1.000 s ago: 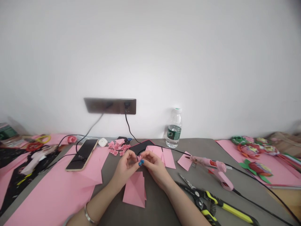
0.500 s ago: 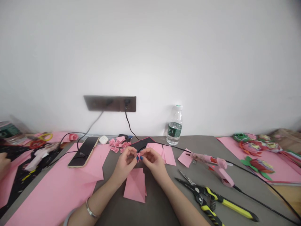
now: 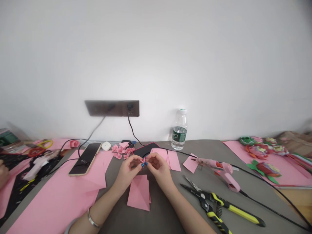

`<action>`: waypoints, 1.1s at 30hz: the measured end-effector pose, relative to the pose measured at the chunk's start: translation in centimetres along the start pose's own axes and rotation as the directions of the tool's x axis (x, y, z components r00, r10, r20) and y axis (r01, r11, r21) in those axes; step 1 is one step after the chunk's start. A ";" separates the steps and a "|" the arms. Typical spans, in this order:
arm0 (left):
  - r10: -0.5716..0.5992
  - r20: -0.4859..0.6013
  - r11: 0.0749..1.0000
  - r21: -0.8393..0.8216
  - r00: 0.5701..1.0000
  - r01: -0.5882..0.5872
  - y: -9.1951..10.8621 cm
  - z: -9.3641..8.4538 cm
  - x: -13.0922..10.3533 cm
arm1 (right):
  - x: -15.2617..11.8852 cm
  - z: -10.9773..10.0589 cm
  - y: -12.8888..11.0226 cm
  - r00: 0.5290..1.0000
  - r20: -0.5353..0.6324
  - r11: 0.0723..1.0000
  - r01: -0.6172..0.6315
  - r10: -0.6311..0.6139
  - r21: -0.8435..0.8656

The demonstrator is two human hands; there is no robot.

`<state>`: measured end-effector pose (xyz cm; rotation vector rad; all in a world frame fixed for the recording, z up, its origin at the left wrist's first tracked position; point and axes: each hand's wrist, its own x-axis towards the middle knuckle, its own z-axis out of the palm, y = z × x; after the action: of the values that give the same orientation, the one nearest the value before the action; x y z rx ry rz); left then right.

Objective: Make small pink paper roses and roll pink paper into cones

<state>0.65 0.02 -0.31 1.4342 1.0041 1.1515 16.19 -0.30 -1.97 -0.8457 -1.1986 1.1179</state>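
Note:
Between the fingertips of both hands is a small pink paper piece (image 3: 143,160), mostly hidden by the fingers. My left hand (image 3: 129,170) pinches it from the left; my right hand (image 3: 158,167) pinches it from the right, thumbs nearly touching. Just below the hands lie folded pink paper squares (image 3: 138,193) on the grey table. Behind my left hand sits a cluster of small pink paper flowers (image 3: 121,150). More pink paper pieces (image 3: 174,160) lie beyond my right hand.
To the right are a pink glue gun (image 3: 219,167) and yellow-black shears (image 3: 207,198) with parted blades. A water bottle (image 3: 179,130) stands by the wall. A phone (image 3: 85,159) rests on large pink sheets (image 3: 56,198). Another person's hand (image 3: 3,174) shows far left. Finished-looking paper flowers (image 3: 265,170) lie far right.
The fingers have shifted slightly around the pink paper piece, and the thumbs show more. The whole view has moved a little; the things on the table stay in place.

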 end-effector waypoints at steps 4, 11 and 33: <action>0.012 -0.024 1.000 0.005 1.000 -0.012 -0.1 0.0 -0.1 | 0.0 0.1 0.0 1.000 -0.016 1.000 0.016 -0.016 -0.006; 0.057 -0.056 0.998 0.029 0.997 -0.056 -0.4 -0.1 -0.1 | -0.1 0.3 0.4 0.999 -0.037 0.999 0.020 -0.021 -0.026; 0.122 0.010 0.986 0.113 0.992 -0.122 -0.9 -0.2 0.0 | 0.1 0.1 0.0 0.998 -0.049 0.999 0.024 -0.026 -0.045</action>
<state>0.48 0.24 -1.13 1.6060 1.0045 1.1958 16.06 -0.22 -1.87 -0.8852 -1.1933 1.0479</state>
